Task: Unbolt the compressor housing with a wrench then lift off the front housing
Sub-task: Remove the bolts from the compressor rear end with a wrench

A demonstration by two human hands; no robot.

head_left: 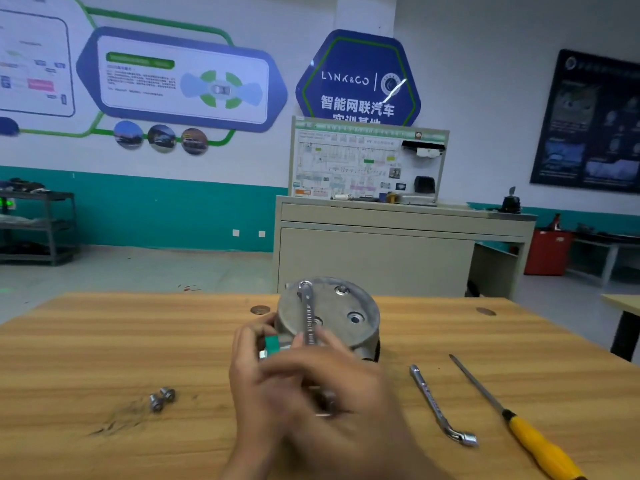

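The grey round compressor housing (332,315) stands on the wooden table (104,341), its flat face tilted toward me with bolt holes showing. A silver wrench (307,313) lies across that face, its ring end on a bolt at the top left rim. My right hand (332,386) is blurred and grips the wrench's near end. My left hand (251,365) holds the housing's left side beside a green part (275,344). Two loose bolts (162,398) lie on the table to the left.
An L-shaped socket wrench (438,407) and a yellow-handled screwdriver (526,434) lie on the table to the right. Behind the table stand a beige cabinet (374,247) with a training board, a metal shelf (38,223) at far left and a red bin (549,251).
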